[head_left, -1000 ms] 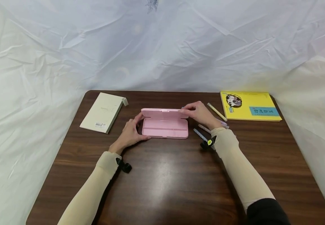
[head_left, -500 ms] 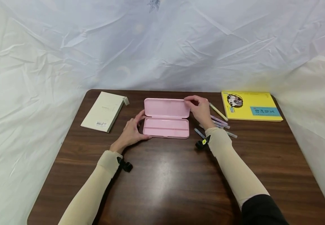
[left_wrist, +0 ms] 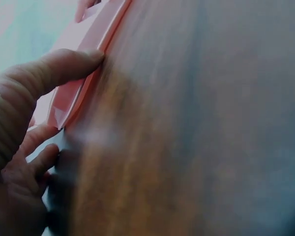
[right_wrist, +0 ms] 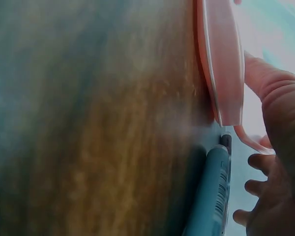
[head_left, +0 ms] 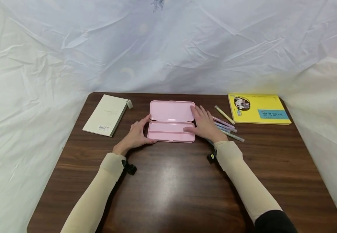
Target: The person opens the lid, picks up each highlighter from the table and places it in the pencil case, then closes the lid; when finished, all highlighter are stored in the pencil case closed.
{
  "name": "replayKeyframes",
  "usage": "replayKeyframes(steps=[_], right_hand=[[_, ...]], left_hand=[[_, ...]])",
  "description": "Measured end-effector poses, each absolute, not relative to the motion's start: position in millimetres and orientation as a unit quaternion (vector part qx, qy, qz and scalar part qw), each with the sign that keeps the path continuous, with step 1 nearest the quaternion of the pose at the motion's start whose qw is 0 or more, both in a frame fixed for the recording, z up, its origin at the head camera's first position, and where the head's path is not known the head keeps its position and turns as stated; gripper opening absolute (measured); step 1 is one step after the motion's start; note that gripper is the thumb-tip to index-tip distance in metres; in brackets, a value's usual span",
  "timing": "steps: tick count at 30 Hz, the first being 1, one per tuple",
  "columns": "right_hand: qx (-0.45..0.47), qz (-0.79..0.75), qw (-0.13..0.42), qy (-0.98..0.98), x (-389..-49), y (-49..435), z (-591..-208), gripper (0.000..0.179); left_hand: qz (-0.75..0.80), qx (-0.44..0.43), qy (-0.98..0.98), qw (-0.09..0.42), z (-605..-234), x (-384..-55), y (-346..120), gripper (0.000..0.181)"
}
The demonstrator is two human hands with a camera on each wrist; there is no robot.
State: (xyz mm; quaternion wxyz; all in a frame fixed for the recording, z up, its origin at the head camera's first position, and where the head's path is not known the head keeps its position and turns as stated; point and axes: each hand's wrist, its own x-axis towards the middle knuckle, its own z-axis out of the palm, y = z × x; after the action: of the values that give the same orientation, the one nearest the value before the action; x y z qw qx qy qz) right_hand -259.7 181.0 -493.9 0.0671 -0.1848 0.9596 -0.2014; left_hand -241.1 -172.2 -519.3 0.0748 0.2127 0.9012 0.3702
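Observation:
A pink pencil case (head_left: 168,127) lies unfolded on the table, its lid (head_left: 171,111) tipped back and its divided tray bare inside. My left hand (head_left: 134,136) holds the tray's left end, thumb on the front edge and fingers at the back corner; the left wrist view shows that thumb (left_wrist: 64,69) against the pink rim. Over the right end, my right hand (head_left: 207,127) has its fingers spread, fingertips at the lid's right edge and thumb (right_wrist: 273,81) at the tray. Several pens (head_left: 228,125) lie beside and partly under the right hand, including a blue pen (right_wrist: 209,191).
A cream box-like book (head_left: 105,115) with a barcode label lies at the back left. At the back right is a yellow book (head_left: 260,109), with a yellow pen (head_left: 224,114) beside it. White sheeting (head_left: 168,48) hangs behind the dark wooden table (head_left: 168,187).
The pencil case's lid has swung up and back from partly raised to laid open. My right hand has let go of the lid's edge and spread its fingers, while my left stays put.

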Motion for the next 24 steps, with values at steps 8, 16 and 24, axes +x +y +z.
replayKeyframes(steps=[8, 16, 24], right_hand=[[-0.182, -0.187, 0.080, 0.962, -252.1, 181.5, -492.2, 0.111], [-0.199, -0.186, 0.105, 0.957, -234.1, 189.6, -490.1, 0.121], [-0.209, -0.177, 0.105, 0.956, -223.3, 190.6, -492.9, 0.128]], left_hand=[[0.323, 0.214, 0.913, 0.126, -513.0, -245.5, -166.3, 0.118], [0.341, 0.216, 0.905, 0.137, -508.8, -242.2, -169.7, 0.122], [0.343, 0.207, 0.903, 0.152, -507.8, -242.3, -171.1, 0.122]])
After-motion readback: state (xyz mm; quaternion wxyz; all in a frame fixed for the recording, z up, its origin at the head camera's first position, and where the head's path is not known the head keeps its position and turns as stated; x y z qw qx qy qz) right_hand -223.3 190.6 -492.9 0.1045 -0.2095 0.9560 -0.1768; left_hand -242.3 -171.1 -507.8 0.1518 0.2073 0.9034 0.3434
